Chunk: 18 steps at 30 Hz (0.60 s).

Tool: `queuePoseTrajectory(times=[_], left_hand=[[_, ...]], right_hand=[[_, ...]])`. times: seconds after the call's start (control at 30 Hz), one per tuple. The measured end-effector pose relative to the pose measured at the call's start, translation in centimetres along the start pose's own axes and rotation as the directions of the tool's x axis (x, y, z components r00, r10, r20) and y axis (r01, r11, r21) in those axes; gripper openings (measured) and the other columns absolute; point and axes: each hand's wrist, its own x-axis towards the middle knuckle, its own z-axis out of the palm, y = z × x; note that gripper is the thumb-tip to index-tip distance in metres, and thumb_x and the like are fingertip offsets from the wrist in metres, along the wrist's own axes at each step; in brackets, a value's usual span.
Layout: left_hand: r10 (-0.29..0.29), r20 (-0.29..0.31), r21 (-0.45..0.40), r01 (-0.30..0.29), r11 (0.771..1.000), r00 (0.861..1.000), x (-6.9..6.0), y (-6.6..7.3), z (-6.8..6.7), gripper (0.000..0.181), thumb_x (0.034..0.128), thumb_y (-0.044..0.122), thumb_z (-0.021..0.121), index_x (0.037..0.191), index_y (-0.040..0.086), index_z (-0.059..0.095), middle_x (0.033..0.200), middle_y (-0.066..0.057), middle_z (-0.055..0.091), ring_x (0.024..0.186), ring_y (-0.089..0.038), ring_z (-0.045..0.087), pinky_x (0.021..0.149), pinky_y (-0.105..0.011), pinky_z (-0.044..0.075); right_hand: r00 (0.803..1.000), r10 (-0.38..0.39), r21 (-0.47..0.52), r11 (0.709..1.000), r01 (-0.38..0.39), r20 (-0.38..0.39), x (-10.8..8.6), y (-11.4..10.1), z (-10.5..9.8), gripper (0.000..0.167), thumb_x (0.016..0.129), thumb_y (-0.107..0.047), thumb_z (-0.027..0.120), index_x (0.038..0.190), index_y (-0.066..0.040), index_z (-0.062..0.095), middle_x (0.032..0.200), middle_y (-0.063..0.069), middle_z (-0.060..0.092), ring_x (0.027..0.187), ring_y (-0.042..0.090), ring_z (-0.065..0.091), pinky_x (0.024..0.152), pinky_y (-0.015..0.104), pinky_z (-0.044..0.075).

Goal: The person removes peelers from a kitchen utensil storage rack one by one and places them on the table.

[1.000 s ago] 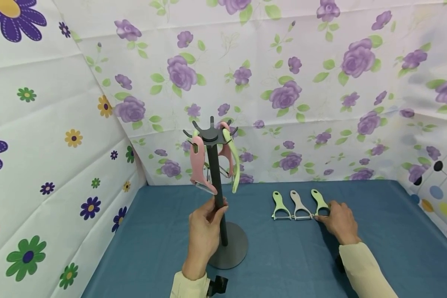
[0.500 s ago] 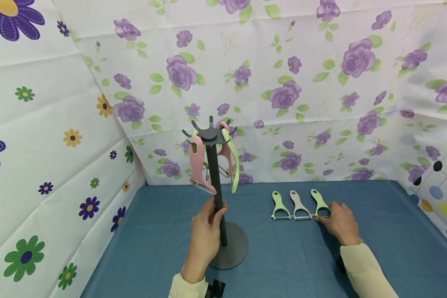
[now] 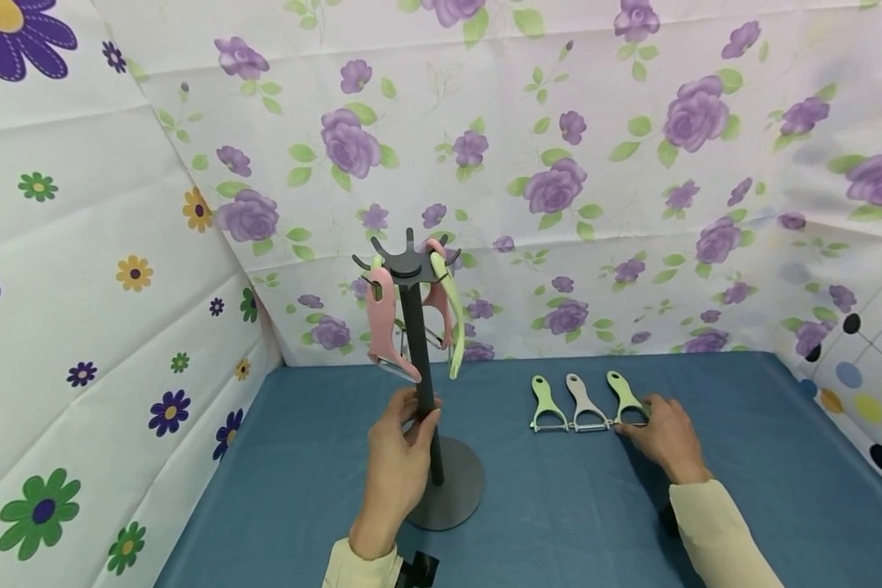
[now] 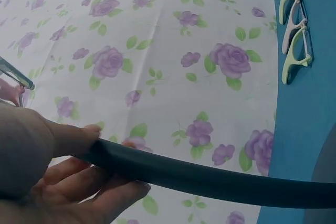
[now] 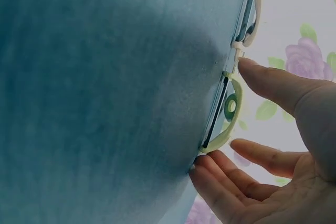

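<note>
My left hand (image 3: 398,469) grips the post (image 4: 210,179) of a dark grey hook stand (image 3: 459,490), thumb on one side and fingers on the other. From its hooks hang a pink peeler (image 3: 382,318), a green peeler (image 3: 448,306) and another pink peeler (image 3: 437,304) behind; a bit of green shows behind the front pink one. On the cloth, my right hand (image 3: 667,441) pinches the wide blade end of a green peeler (image 3: 623,392), thumb and fingers at its two sides. Left of it lie a whitish peeler (image 3: 582,398) and a green peeler (image 3: 543,398).
Blue cloth (image 3: 544,506) covers the table. A flowered white sheet (image 3: 500,106) stands as the back wall, a daisy-print sheet (image 3: 103,327) at the left and a dotted sheet (image 3: 867,359) at the right. Several bare hooks (image 3: 409,237) point up from the stand's top.
The whole head view has shifted slightly, so everything appears a little further left. Both hands keep their places on the post and at the green peeler.
</note>
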Motion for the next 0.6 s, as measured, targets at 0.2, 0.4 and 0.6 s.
queuePoseTrajectory(times=[0.2,0.4,0.6], left_hand=[[0.021,-0.109,0.092,-0.011,0.996,0.994,0.0,0.7,0.1,0.028,0.0951,0.018,0.075,0.121,0.014,0.064,0.106,-0.004,0.073,0.108,-0.02,0.072,0.099,-0.038,0.06],[0.11,-0.182,0.098,-0.094,0.991,0.977,0.2,0.9,0.5,0.03,0.0939,0.018,0.076,0.122,0.013,0.066,0.106,-0.007,0.073,0.105,-0.02,0.072,0.094,-0.033,0.062],[0.193,-0.234,0.091,-0.176,0.98,0.953,0.5,1.1,1.0,0.019,0.0945,0.015,0.074,0.113,0.014,0.072,0.104,-0.007,0.075,0.098,-0.018,0.074,0.086,-0.032,0.064]], right_hand=[[1.0,-0.008,0.043,0.999,0.009,-0.005,-0.4,0.2,-0.1,0.076,0.088,-0.024,0.08,0.143,0.015,0.044,0.134,0.041,0.046,0.118,0.053,0.05,0.092,0.065,0.047],[0.999,-0.036,0.068,0.997,0.038,-0.032,-0.7,0.3,-0.2,0.074,0.088,-0.022,0.079,0.141,0.016,0.045,0.132,0.041,0.048,0.117,0.053,0.05,0.089,0.064,0.048],[0.994,-0.089,0.12,0.988,0.097,-0.07,-1.3,-0.1,-0.9,0.071,0.09,-0.022,0.078,0.142,0.013,0.046,0.131,0.04,0.051,0.117,0.054,0.053,0.089,0.065,0.05]])
